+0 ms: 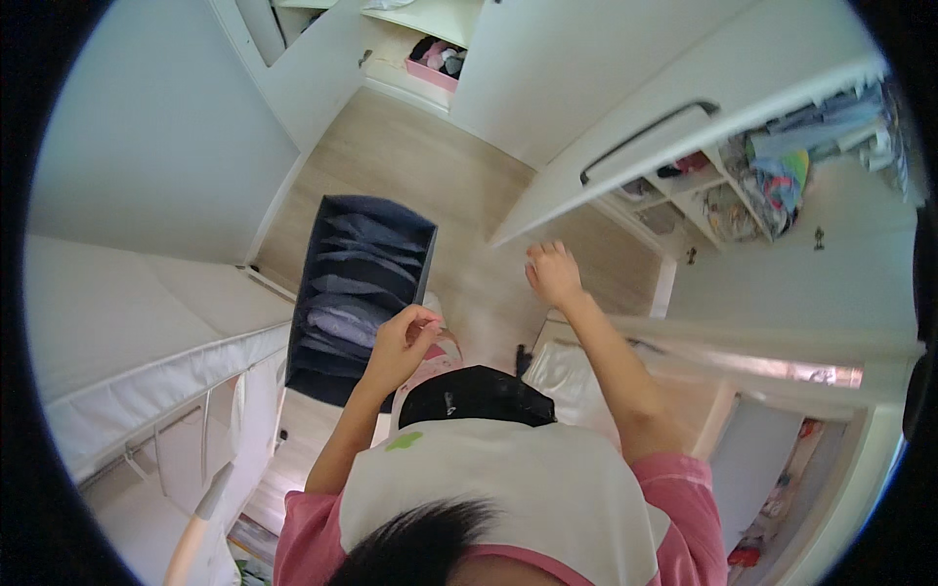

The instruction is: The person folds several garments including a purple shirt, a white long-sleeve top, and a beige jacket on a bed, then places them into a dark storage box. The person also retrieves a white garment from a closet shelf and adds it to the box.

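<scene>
A dark blue fabric storage box (429, 253) with several compartments is at my left, its far end tilting off to the left of the wardrobe door. Thin dark dividers or folded cloths stand in rows inside it, and a greyish-purple folded cloth (344, 324) fills one row. My left hand (404, 344) hovers over the box's right side, fingers loosely curved, with nothing visible in it. Whether it touches the rim I cannot tell. Out to the right, my right hand (555, 272) is held above the floor with its fingers loosely bent. It appears to hold nothing.
An opened white wardrobe door (659, 88) with a black handle (648, 139) juts in near my right hand. Behind it are shelf compartments (696, 187) and hanging clothes (780, 176). A pink box (432, 75) sits in the far cabinet. A white fabric-edged frame (168, 381) stands at left.
</scene>
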{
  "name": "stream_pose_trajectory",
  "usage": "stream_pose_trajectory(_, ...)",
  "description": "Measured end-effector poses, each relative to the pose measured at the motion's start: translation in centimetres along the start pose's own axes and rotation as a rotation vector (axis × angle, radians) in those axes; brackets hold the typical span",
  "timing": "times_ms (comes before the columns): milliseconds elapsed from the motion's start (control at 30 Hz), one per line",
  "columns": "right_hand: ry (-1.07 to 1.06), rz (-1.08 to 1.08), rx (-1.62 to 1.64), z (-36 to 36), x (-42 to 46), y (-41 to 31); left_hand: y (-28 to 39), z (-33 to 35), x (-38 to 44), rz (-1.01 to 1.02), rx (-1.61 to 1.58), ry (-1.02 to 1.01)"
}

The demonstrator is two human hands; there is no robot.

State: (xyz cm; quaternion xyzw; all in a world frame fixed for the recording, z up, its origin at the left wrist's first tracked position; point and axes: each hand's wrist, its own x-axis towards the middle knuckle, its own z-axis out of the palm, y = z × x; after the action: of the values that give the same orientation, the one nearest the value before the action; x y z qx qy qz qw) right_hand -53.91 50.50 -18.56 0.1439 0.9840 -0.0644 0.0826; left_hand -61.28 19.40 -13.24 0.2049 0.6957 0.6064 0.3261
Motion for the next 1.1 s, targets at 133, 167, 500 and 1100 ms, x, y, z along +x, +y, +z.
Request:
stream_pose_trajectory(133,-0.077,-0.051,-0.648,-1.0,11.4,4.5,0.3,-2.2,3.5,-0.053,-0.046,0.122)
stream_pose_trajectory(167,-0.11,-0.022,-0.775,-0.9,12.7,5.7,0.5,-2.6,4.1,-0.093,-0.075,0.159)
stream_pose_trajectory(500,-1.246,0.14,-0.762,1.7,18.2,10.0,-0.9,-4.4,2.3,-0.155,-0.175,0.726)
stream_pose_trajectory(1100,0.286,-0.117,1.008,-20.8,68.0,6.1,2.6,-1.3,19.8,-0.233,-0.145,1.005)
